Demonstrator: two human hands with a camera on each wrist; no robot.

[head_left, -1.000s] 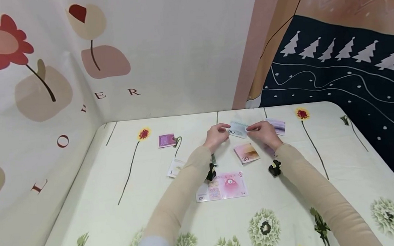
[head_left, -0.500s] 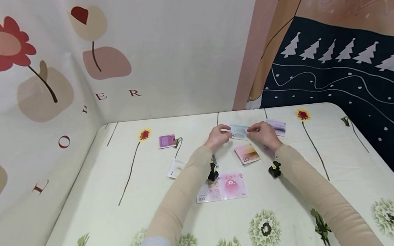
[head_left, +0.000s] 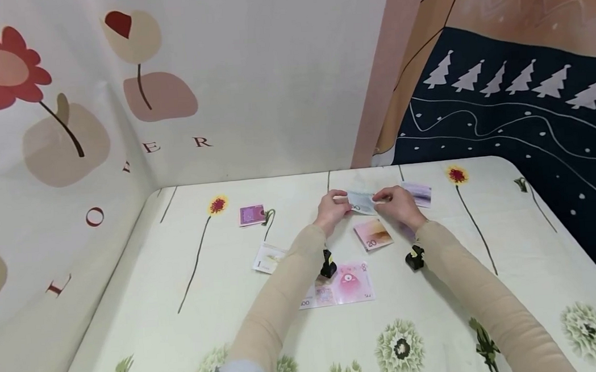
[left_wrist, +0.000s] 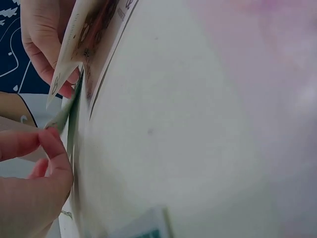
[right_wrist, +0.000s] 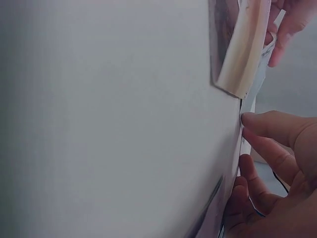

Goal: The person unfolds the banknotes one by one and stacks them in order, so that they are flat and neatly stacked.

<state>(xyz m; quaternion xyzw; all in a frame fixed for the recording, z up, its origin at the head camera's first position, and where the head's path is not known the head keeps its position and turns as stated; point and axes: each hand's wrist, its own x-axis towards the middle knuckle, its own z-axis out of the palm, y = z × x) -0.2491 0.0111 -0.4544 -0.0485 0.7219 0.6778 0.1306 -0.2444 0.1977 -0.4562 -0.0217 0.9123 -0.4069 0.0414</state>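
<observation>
Between both hands is a pale blue-green banknote (head_left: 361, 202) marked 50, toward the back of the table. My left hand (head_left: 332, 211) pinches its left end between thumb and fingertip; the left wrist view shows the thumb and fingertip meeting at the greenish note edge (left_wrist: 60, 119). On the other side, my right hand (head_left: 399, 205) pinches the right end, its thumb at the edge in the right wrist view. Just in front lies a folded orange-pink 20 note (head_left: 372, 234), one flap standing up. A purple note (head_left: 418, 194) lies behind the right hand.
A pink 100 note (head_left: 354, 284) lies nearer the front, partly covered by the left wrist's black camera (head_left: 328, 264). To the left are a white 1 note (head_left: 268, 258) and a folded magenta note (head_left: 252, 215). Another purple note (head_left: 407, 230) shows beside the right wrist. Wall fabric rises behind the table.
My left hand and forearm have shifted slightly right, covering more of the 100 note. The 50 note has changed its angle and its left end sits differently. My right hand stays nearly in place.
</observation>
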